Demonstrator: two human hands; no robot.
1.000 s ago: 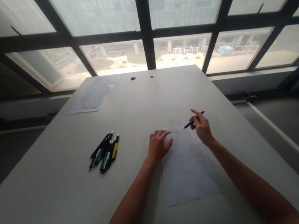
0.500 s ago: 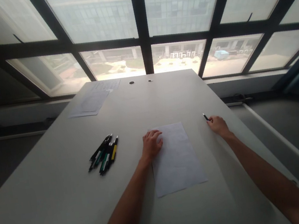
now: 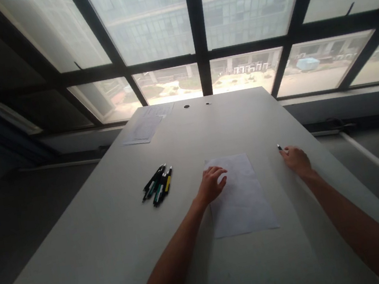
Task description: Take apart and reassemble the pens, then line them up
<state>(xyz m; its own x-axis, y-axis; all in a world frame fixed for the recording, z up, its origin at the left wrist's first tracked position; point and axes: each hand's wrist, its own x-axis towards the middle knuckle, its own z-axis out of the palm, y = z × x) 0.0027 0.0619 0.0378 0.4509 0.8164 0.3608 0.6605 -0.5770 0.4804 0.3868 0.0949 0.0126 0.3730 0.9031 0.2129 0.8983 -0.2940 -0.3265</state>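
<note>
Left hand [image 3: 212, 184]: lying palm down, fingers loosely spread, pressing on the left edge of the paper sheet [image 3: 241, 196], clamped on nothing.
Right hand [image 3: 296, 160]: resting on the bench [image 3: 117, 230] at 3 o'clock of the sheet, well apart from the left hand, covering the pen [image 3: 279, 147]; only the dark tip is poking out at 11 o'clock of the fingers; cannot tell whether it is gripping the pen or just lying over it.
Paper sheet: lying flat mid-bench, between the two hands.
Pen bundle [image 3: 157, 184]: sitting at 9 o'clock of the left hand, untouched.
Far papers [image 3: 147, 125]: lying at 11 o'clock, near the window [image 3: 156, 22].
</note>
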